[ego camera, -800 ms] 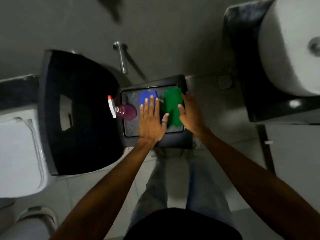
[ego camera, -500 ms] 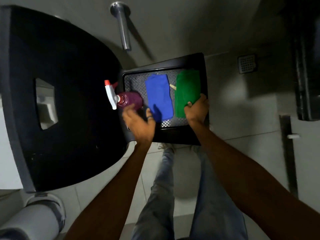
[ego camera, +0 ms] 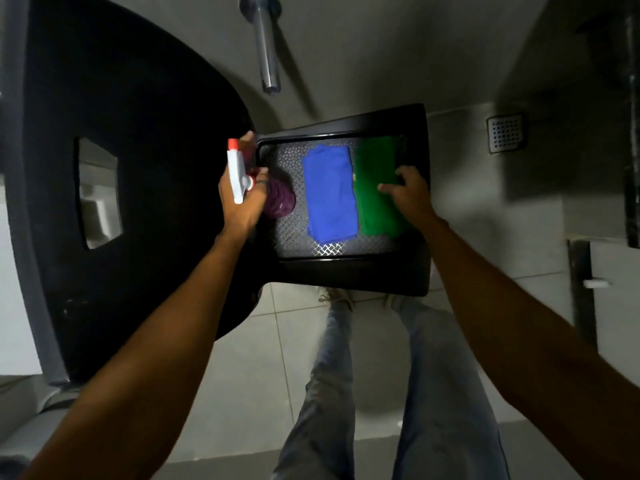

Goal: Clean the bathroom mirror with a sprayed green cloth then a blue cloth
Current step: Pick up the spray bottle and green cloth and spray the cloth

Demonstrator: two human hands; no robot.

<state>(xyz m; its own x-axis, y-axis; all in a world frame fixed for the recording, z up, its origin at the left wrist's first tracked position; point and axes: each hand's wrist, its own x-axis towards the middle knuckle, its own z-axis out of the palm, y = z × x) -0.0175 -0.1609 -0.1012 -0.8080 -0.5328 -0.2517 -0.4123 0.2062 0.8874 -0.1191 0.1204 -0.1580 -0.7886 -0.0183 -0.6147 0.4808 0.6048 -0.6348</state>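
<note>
The left hand [ego camera: 242, 199] has its grip clenched around the neck of the spray bottle [ego camera: 277, 199], just below the white trigger head with its red nozzle; the bottle's purple body lies at the left edge of the black tray [ego camera: 346, 271]; the blue cloth [ego camera: 330, 194] lies folded in the middle of the tray's patterned floor, with the green cloth [ego camera: 375, 188] folded just beside it on the right, their long edges touching or nearly so; the right hand [ego camera: 410, 194] rests on the green cloth with fingers spread and its grip released, pressing down rather than pinching; the tray sits beside a large black toilet lid [ego camera: 138, 188]; a metal pipe [ego camera: 265, 46] shows above; the person's jeans-clad legs [ego camera: 381, 393] stand on the tiled floor [ego camera: 242, 393] below.
</note>
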